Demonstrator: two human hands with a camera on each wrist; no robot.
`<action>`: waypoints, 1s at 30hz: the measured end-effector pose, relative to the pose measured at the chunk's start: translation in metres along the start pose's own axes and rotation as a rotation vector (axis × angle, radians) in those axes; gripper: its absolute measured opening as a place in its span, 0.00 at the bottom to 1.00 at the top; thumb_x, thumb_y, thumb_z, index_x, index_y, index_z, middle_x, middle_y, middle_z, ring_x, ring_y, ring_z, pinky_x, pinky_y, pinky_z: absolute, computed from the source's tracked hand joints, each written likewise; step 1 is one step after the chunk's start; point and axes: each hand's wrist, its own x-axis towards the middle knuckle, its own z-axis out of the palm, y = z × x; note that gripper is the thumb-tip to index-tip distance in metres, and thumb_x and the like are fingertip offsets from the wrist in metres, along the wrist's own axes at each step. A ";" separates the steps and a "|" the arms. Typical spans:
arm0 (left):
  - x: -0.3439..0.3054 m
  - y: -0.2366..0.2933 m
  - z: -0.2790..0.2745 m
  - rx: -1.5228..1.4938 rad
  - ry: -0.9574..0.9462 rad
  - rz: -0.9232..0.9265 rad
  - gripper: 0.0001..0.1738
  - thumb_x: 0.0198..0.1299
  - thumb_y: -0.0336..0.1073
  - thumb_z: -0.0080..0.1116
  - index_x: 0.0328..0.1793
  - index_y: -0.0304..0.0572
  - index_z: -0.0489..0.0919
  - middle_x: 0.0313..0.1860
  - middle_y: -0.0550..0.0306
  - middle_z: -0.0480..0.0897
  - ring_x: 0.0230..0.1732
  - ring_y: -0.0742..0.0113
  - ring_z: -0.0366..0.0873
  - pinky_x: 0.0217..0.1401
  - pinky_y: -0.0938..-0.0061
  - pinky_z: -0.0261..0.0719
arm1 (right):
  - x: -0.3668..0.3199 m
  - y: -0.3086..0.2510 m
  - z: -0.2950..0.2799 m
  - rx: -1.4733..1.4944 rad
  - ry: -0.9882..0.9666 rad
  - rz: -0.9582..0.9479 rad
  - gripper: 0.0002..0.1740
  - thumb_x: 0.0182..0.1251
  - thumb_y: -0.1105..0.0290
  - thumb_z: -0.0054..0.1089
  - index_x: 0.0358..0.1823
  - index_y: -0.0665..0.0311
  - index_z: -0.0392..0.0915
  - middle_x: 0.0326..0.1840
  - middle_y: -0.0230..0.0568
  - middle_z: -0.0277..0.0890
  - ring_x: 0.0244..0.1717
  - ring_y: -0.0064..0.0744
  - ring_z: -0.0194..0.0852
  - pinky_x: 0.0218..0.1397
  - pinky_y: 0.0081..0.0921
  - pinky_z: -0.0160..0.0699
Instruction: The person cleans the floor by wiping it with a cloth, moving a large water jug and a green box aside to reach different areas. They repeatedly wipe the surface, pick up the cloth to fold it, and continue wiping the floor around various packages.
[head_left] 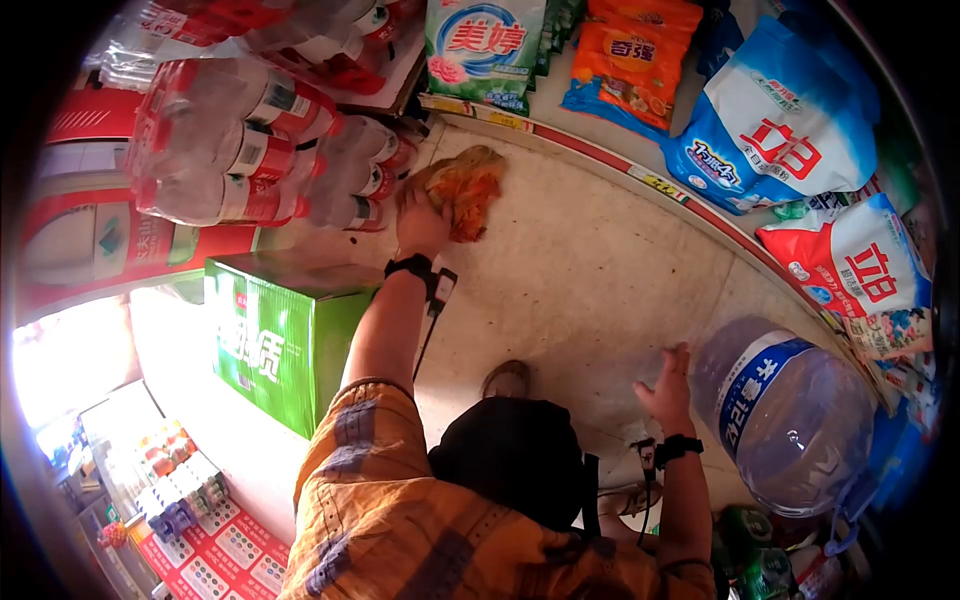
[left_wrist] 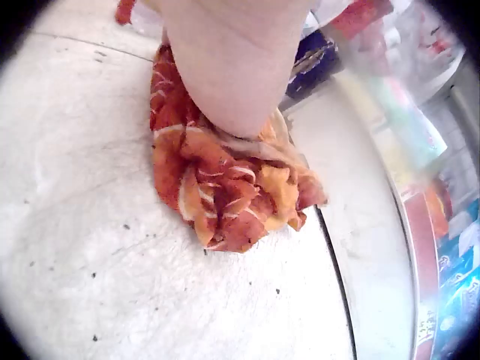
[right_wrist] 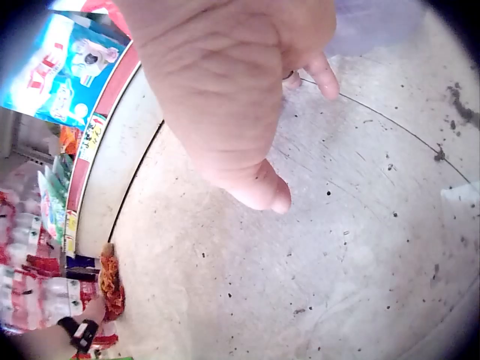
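Note:
A crumpled orange-and-red patterned cloth (head_left: 470,195) lies on the pale floor, close to the bottom shelf edge. My left hand (head_left: 424,225) grips the near left side of this cloth. The left wrist view shows the bunched cloth (left_wrist: 232,199) in folds around the hand (left_wrist: 236,67), with the fingertips hidden. My right hand (head_left: 668,390) hovers over the floor with fingers spread, holding nothing, beside a large clear water jug (head_left: 800,420). In the right wrist view the right hand (right_wrist: 240,112) has its thumb stretched out above the speckled floor.
Shrink-wrapped packs of red-capped bottles (head_left: 230,150) stand at the left, above a green carton (head_left: 265,340). Along the right curves a low shelf with a red edge strip (head_left: 620,160), holding detergent bags (head_left: 770,130). Dark specks dot the floor (right_wrist: 322,247).

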 end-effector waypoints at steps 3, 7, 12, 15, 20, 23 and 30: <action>-0.031 -0.001 -0.016 -0.108 -0.074 -0.121 0.29 0.63 0.45 0.57 0.59 0.25 0.67 0.63 0.29 0.72 0.63 0.37 0.71 0.64 0.52 0.72 | 0.000 -0.005 -0.006 -0.004 -0.030 0.024 0.49 0.46 0.62 0.76 0.68 0.65 0.57 0.80 0.69 0.40 0.79 0.71 0.38 0.74 0.50 0.61; -0.069 -0.002 -0.032 -0.209 -0.241 -0.280 0.21 0.61 0.40 0.58 0.53 0.30 0.70 0.53 0.27 0.78 0.51 0.34 0.78 0.51 0.47 0.78 | -0.002 -0.003 -0.005 -0.004 -0.005 0.006 0.48 0.45 0.63 0.76 0.68 0.63 0.58 0.80 0.68 0.40 0.79 0.70 0.39 0.73 0.50 0.61; -0.102 -0.012 -0.039 -0.352 -0.220 -0.056 0.25 0.64 0.33 0.55 0.64 0.28 0.67 0.43 0.30 0.81 0.43 0.32 0.80 0.44 0.51 0.80 | -0.003 0.006 -0.003 0.008 0.035 -0.064 0.47 0.43 0.64 0.75 0.67 0.62 0.59 0.80 0.67 0.42 0.78 0.70 0.41 0.73 0.49 0.62; -0.093 -0.001 -0.049 -0.414 0.088 0.048 0.24 0.63 0.32 0.54 0.64 0.29 0.67 0.45 0.29 0.81 0.46 0.31 0.80 0.47 0.51 0.78 | -0.004 0.005 -0.006 -0.001 0.026 -0.061 0.47 0.44 0.65 0.74 0.67 0.63 0.59 0.79 0.67 0.43 0.78 0.71 0.42 0.73 0.49 0.62; -0.037 -0.039 -0.018 -0.337 -0.046 -0.201 0.22 0.60 0.34 0.54 0.58 0.25 0.69 0.46 0.27 0.80 0.49 0.33 0.79 0.50 0.51 0.78 | -0.003 0.001 -0.005 -0.017 0.019 -0.055 0.47 0.44 0.65 0.75 0.67 0.64 0.59 0.79 0.69 0.43 0.78 0.71 0.43 0.72 0.49 0.63; -0.033 -0.032 -0.005 0.021 -0.256 -0.247 0.23 0.63 0.39 0.54 0.58 0.27 0.69 0.49 0.29 0.80 0.50 0.37 0.80 0.52 0.53 0.80 | -0.003 0.003 -0.002 -0.040 0.026 -0.071 0.48 0.44 0.64 0.76 0.67 0.65 0.59 0.79 0.70 0.43 0.78 0.71 0.43 0.71 0.49 0.64; -0.040 -0.039 0.003 0.141 -0.521 -0.152 0.21 0.67 0.44 0.49 0.47 0.29 0.78 0.46 0.35 0.82 0.45 0.45 0.84 0.46 0.59 0.83 | -0.004 -0.005 -0.005 -0.093 0.012 -0.059 0.48 0.45 0.64 0.76 0.66 0.68 0.58 0.78 0.71 0.42 0.77 0.72 0.43 0.69 0.50 0.67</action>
